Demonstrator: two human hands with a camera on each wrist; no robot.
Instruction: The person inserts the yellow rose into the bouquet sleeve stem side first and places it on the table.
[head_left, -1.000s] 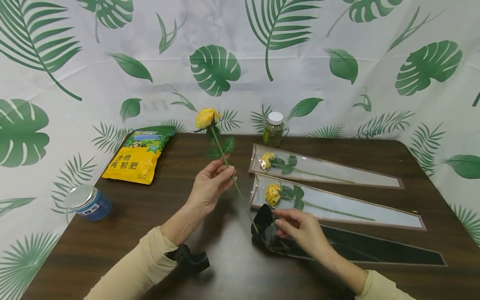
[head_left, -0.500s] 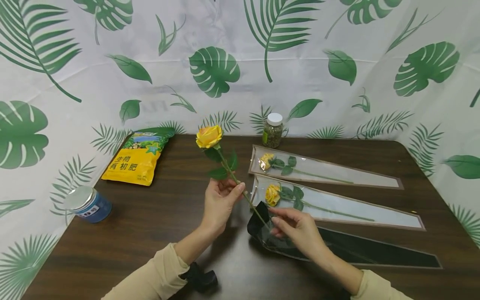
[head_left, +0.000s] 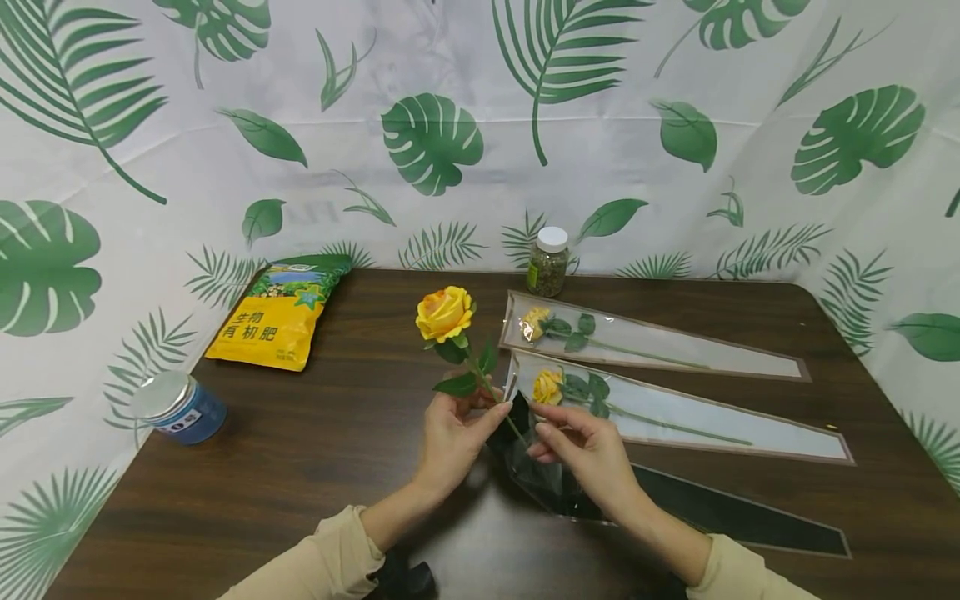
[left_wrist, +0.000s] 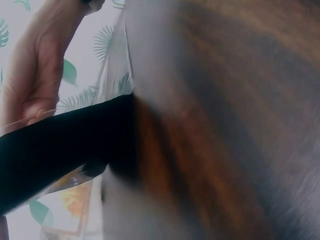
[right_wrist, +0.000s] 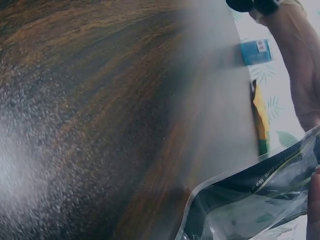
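Note:
A yellow rose (head_left: 444, 315) with green leaves stands tilted in my left hand (head_left: 452, 442), pinched by the stem between thumb and fingers. Its lower stem reaches into the mouth of a black, clear-fronted flower sleeve (head_left: 738, 512) lying on the table. My right hand (head_left: 588, 454) pinches the edge of that mouth between thumb and forefinger, and the sleeve gapes there. In the right wrist view, the sleeve's clear film (right_wrist: 250, 210) and printed dark band show close up. The stem's tip cannot be made out behind film and fingers.
Two pale sleeves, one farther back (head_left: 645, 342) and one nearer (head_left: 675, 408), each hold a yellow rose behind the black one. A white-capped jar (head_left: 548, 265) stands at the back. At left are a yellow bag (head_left: 266, 321) and a blue can (head_left: 183, 410).
My left hand has moved right and toward me, lowering the rose, with its stem farther into the sleeve's mouth. The black sleeve has shifted slightly left, with the right hand still on its edge.

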